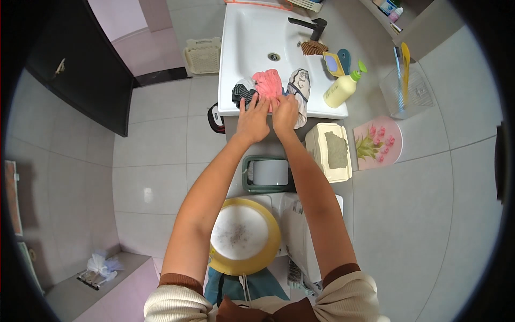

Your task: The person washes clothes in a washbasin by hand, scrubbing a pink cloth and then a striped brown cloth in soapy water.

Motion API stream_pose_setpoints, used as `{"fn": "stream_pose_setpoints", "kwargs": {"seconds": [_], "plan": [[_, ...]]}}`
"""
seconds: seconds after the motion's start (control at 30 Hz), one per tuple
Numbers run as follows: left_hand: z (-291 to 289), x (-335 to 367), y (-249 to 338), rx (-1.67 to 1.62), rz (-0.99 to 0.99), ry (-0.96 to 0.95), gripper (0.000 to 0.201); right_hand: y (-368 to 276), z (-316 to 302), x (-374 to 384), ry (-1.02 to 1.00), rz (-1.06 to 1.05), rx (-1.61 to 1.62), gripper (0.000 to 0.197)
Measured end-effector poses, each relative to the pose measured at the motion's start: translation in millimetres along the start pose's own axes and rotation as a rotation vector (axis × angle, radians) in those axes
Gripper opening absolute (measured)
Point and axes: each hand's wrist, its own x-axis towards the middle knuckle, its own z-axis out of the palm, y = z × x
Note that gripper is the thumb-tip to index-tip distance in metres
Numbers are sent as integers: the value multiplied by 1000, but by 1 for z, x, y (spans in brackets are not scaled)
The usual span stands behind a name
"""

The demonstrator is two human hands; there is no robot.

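Both my arms stretch out to a small pile of laundry at the near edge of the white sink [252, 32]. My left hand [253, 123] lies with fingers spread over a crumpled pink cloth [267, 81] and a dark striped cloth [242, 93] beside it. With fingers bent in, my right hand [286, 111] grips the right side of the pink cloth; its fingertips are partly hidden. Touching that hand on the right is a white cloth [299, 83] with a dark printed drawing, which hangs over the sink's near edge.
A black faucet [317, 27], brown striped cloth [314, 48], soap dish [333, 64] and green pump bottle [341, 90] sit at the sink's right. Nearer me are a cream tissue box [343, 153], a paper roll in a green holder [270, 173] and a yellow-rimmed basin [272, 228].
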Motion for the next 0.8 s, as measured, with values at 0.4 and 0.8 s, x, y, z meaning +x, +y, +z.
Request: {"fn": "stream_pose_setpoints", "kwargs": {"seconds": [0.4, 0.8], "plan": [[1, -75, 21, -30, 128, 213, 64, -18, -59, -71, -70, 100, 182, 26], [194, -410, -16, -462, -711, -75, 53, 48, -24, -403, -829, 185, 143, 26]]}}
